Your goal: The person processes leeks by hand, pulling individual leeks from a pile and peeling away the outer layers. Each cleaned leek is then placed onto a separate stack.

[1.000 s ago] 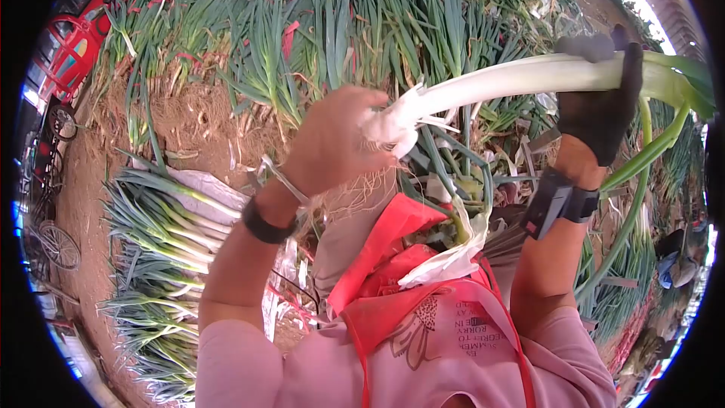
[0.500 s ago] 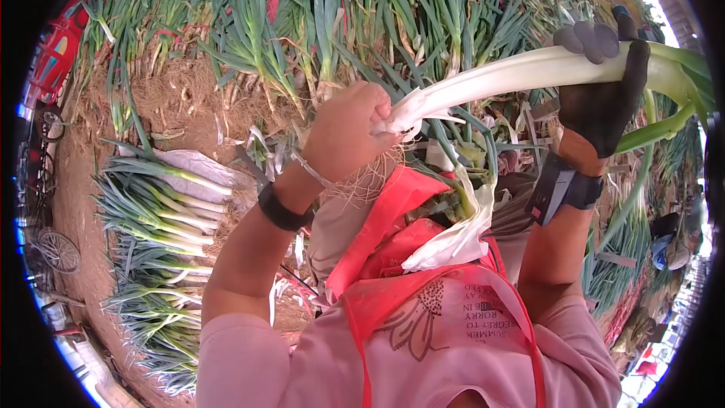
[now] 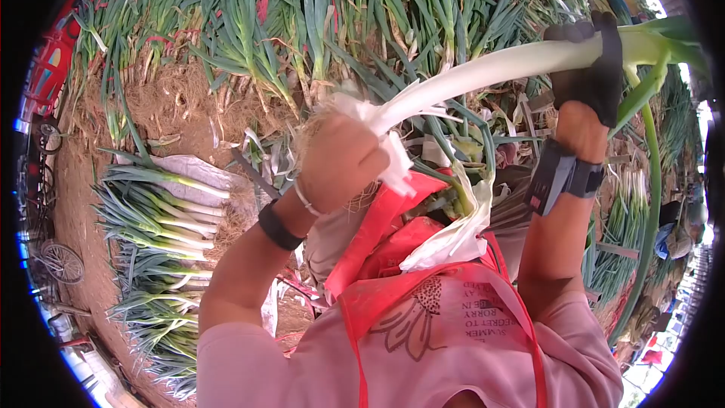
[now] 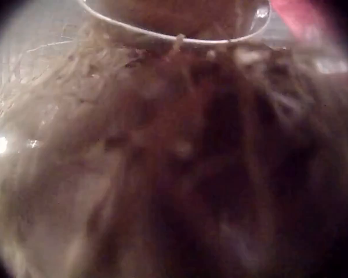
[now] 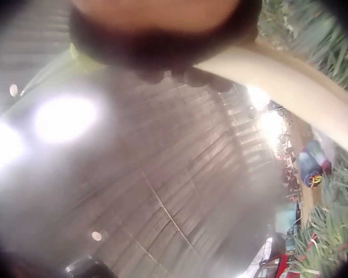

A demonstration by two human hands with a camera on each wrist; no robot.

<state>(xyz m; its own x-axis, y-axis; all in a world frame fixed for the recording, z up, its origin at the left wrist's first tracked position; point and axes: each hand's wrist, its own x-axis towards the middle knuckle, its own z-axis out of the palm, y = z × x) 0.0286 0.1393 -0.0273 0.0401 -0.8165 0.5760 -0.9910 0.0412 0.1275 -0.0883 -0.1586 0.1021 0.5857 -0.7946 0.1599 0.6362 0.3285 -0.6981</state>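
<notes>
A long, thick green onion (image 3: 483,75) stretches across the head view, its white shaft towards the left and its green leaves at the right edge. My left hand (image 3: 341,162), bare, has its fingers curled at the root end, with fine roots around it. A loose white skin flap (image 3: 396,166) hangs beside those fingers. My right hand (image 3: 585,68), in a dark glove, grips the upper shaft below the leaves. In the left wrist view, blurred brown roots (image 4: 75,87) fill most of the picture. The pale shaft (image 5: 290,87) runs out from the gloved hand in the right wrist view.
Piles of green onions (image 3: 317,23) cover the ground ahead. A row of cleaner white-stemmed onions (image 3: 174,227) lies at left near a pale sheet (image 3: 204,181). A torn white peel (image 3: 453,249) rests on the red apron (image 3: 377,242). A bicycle wheel (image 3: 62,262) stands far left.
My left hand has pulled down and left at the root end, and a white skin flap now hangs there. My right hand keeps its grip, shifted slightly up and left.
</notes>
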